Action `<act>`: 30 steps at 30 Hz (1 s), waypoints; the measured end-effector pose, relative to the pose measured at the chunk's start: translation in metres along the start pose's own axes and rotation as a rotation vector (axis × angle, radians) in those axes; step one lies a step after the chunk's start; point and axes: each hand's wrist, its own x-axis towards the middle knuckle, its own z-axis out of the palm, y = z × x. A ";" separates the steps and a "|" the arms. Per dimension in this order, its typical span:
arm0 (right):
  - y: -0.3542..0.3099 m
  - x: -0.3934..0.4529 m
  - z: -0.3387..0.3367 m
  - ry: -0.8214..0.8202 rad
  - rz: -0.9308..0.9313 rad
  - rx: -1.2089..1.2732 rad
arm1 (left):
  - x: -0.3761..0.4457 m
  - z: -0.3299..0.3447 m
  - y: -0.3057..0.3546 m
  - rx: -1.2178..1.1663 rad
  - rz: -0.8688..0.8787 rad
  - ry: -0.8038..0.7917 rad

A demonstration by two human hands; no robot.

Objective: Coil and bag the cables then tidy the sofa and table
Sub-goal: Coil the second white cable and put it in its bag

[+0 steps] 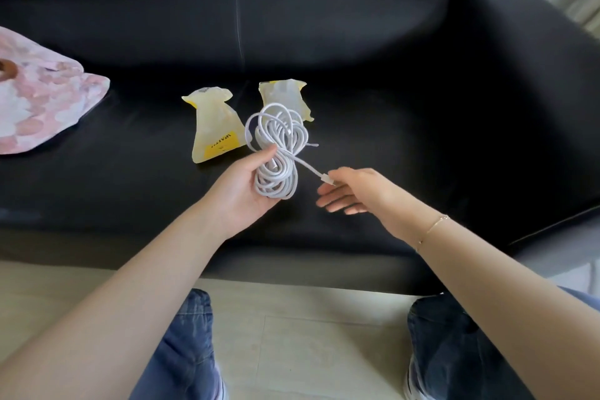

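Note:
A white cable is wound into a loose coil of several loops above the black sofa seat. My left hand grips the coil at its waist, palm up. My right hand pinches the cable's free plug end, just right of the coil, with the other fingers spread. Two small yellow-and-clear bags lie on the seat behind the coil: one bag to the left with a yellow label, the other bag partly hidden by the cable loops.
A pink patterned cushion lies at the left end of the sofa. The sofa's right armrest rises at the right. My knees in blue jeans and pale floor tiles fill the bottom of the view.

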 end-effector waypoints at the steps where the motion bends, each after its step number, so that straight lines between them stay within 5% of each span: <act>1: 0.001 -0.001 0.004 -0.061 0.004 0.006 | 0.000 -0.003 0.002 0.004 0.003 0.001; 7: 0.003 0.004 0.011 0.114 -0.200 0.124 | 0.005 -0.016 0.008 0.075 -0.005 0.058; 11: 0.013 0.006 0.019 0.254 -0.513 -0.366 | 0.006 -0.023 0.008 0.079 -0.092 0.060; 16: 0.019 0.002 0.024 0.127 -0.902 -0.770 | 0.010 -0.031 0.001 0.155 -0.112 0.205; 25: 0.020 -0.003 0.023 0.075 -0.792 -0.677 | 0.017 -0.024 -0.003 0.055 -0.069 0.351; 30: 0.019 -0.006 0.024 0.148 -0.532 -0.232 | 0.021 -0.026 -0.002 0.034 -0.070 0.333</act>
